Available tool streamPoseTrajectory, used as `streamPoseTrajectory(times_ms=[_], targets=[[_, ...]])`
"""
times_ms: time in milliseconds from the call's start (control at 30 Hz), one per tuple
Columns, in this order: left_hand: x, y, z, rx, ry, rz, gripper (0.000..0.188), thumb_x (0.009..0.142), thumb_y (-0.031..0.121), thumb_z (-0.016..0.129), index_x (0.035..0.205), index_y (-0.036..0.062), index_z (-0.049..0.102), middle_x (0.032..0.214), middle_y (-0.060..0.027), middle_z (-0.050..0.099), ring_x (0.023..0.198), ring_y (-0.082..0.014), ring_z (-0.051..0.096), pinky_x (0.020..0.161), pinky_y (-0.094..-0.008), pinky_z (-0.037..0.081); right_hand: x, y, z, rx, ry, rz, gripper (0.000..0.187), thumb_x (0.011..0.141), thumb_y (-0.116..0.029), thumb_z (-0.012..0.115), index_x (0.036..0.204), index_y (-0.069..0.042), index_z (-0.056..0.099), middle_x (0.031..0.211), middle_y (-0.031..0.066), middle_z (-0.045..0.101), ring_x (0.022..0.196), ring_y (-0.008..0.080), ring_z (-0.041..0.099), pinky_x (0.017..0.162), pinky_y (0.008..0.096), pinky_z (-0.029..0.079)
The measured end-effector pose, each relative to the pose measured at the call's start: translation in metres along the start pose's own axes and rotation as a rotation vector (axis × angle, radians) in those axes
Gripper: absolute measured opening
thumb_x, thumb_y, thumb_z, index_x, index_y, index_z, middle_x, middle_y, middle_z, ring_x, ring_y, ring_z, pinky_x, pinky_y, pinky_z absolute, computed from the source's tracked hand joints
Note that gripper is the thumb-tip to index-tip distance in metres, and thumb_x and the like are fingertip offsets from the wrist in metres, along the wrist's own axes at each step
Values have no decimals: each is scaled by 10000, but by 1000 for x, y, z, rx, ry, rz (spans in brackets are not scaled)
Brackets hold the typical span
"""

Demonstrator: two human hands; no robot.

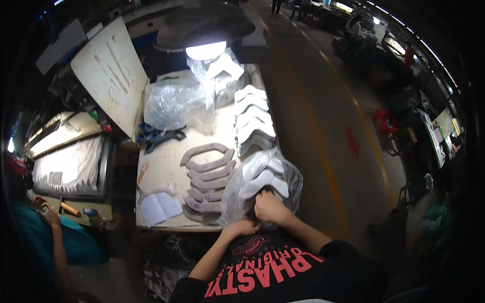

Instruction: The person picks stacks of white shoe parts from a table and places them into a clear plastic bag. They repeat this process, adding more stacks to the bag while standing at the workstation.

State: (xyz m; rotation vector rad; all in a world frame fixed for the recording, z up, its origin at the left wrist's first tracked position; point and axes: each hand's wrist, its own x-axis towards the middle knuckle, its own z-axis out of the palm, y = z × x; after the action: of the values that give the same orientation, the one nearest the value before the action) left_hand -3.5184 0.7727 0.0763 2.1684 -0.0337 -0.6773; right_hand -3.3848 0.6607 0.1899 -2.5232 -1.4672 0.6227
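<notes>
A clear plastic bag (pixel 233 194) stands at the table's near right corner, close against my body. Stacked white curved pieces (pixel 264 184) lie inside it. My right hand (pixel 270 207) is at the bag, its fingers curled in against the near end of the white pieces; what they grip is hidden. Low at the bag's near side is my left hand (pixel 246 228), its fingers mostly out of sight behind the bag and my wrist. Left of the bag rests a row of grey-brown curved pieces (pixel 207 174), some with small handwritten marks.
More white curved pieces (pixel 252 118) line the table's right edge. Plastic bags (pixel 174 103) and blue straps (pixel 160 136) lie farther back, under a lit lamp (pixel 206 50). An open notebook (pixel 160 208) sits at the near left. At far left is a co-worker's hand (pixel 49 214).
</notes>
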Motion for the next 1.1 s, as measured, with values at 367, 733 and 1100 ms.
streamPoseTrajectory(times_ms=[367, 733, 1100], targets=[[-2, 22, -13, 93, -174, -155, 537, 1007, 440, 506, 1165, -3, 765, 1221, -293, 714, 1156, -439, 680, 1031, -524, 510, 44, 16, 49, 41, -516, -19, 468, 1018, -245, 409, 1183, 59, 725, 1164, 291, 725, 1057, 429, 724, 951, 504, 554], [-6, 42, -33, 164, -337, -123, 647, 1058, 529, 405, 1323, 18, 701, 1494, -285, 551, 1373, -427, 554, 1189, -463, 396, 111, 45, 38, 40, -254, 101, 411, 882, -57, 559, 1252, -116, 729, 1284, 160, 727, 1214, 321, 678, 1040, 398, 522], [-43, 88, -63, -202, -32, -216, 685, 1088, 548, 372, 1207, -28, 724, 1205, -324, 700, 1192, -469, 652, 1035, -479, 508, 111, 42, -17, -18, -545, -8, 594, 847, 34, 499, 1384, -137, 683, 1413, 117, 676, 1291, 308, 639, 1084, 387, 499]])
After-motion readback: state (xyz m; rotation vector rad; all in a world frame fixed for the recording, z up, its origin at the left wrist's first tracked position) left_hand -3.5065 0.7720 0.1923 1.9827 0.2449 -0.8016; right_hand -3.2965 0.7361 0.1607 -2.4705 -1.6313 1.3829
